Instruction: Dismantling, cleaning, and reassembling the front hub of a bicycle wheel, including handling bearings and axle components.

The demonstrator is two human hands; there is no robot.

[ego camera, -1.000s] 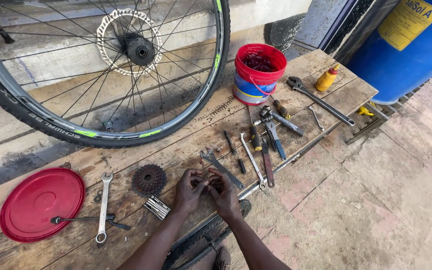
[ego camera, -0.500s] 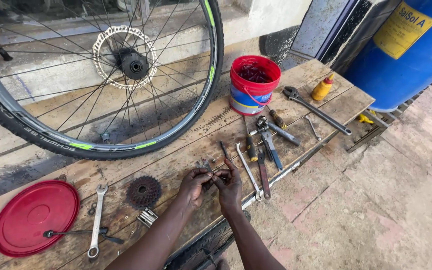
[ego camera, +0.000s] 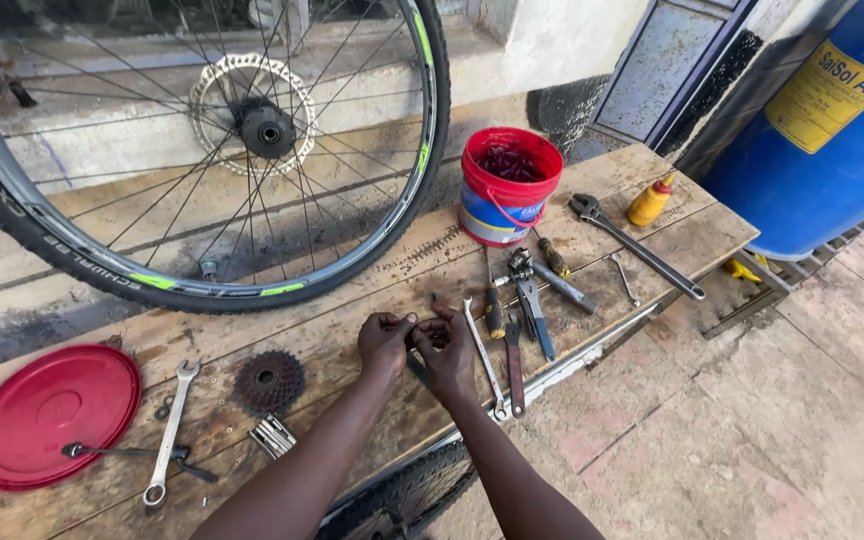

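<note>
My left hand and my right hand meet over the wooden workbench, fingertips pinched together on a small dark part between them; what it is cannot be made out. A dark cassette sprocket lies just left of my left hand, with a small metal piece below it. To the right of my right hand lie a spanner, screwdrivers and pliers.
A bicycle wheel with disc rotor leans at the back. A red lid and a spanner lie at left. A red bucket, adjustable wrench, oil bottle and blue drum are at right. A tyre sits below the bench edge.
Both hands have stayed together on the small part, lifting slightly from the bench. The camera has shifted, so the view sits a little lower and left.
</note>
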